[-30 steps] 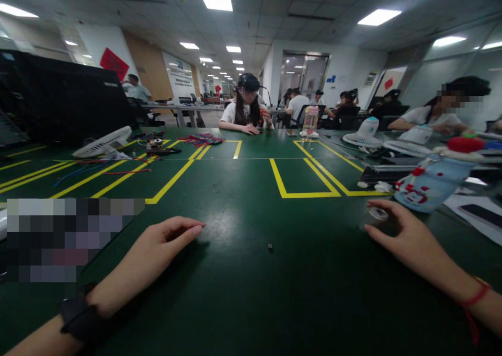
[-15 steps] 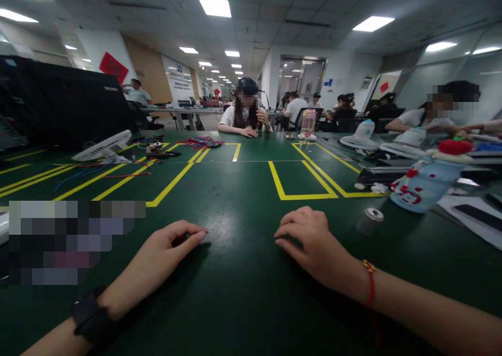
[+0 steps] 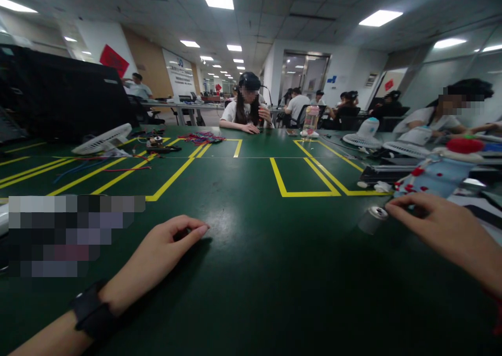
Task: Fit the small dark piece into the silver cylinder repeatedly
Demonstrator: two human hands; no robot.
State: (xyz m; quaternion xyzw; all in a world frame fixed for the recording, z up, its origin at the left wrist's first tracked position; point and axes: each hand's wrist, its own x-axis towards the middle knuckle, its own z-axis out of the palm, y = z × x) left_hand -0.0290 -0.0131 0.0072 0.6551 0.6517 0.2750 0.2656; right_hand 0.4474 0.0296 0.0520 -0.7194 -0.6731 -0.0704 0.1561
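My left hand (image 3: 168, 251) rests on the green table, a black band on its wrist. Its thumb tip meets the fingertips, and nothing shows between them. My right hand (image 3: 443, 230) is over at the right, its fingers curved and the tips drawn close to the thumb, holding nothing that I can see. Just left of those tips stands a small silver metal cylinder (image 3: 372, 222) with a dark hole in its top; whether they touch it I cannot tell. Behind this hand is a light blue bottle (image 3: 443, 173) with a red top, partly hidden by the fingers.
Yellow tape (image 3: 309, 194) marks the green table (image 3: 243, 272). Loose wires (image 3: 202, 137) and a white fan (image 3: 102, 139) lie at the back left. More fans (image 3: 363, 136) and dark metal parts (image 3: 380, 173) are at the right. A person (image 3: 247, 110) sits opposite.
My right hand has moved from the middle of the table to the right, beside the metal cylinder and in front of the bottle. My left hand has stayed in place.
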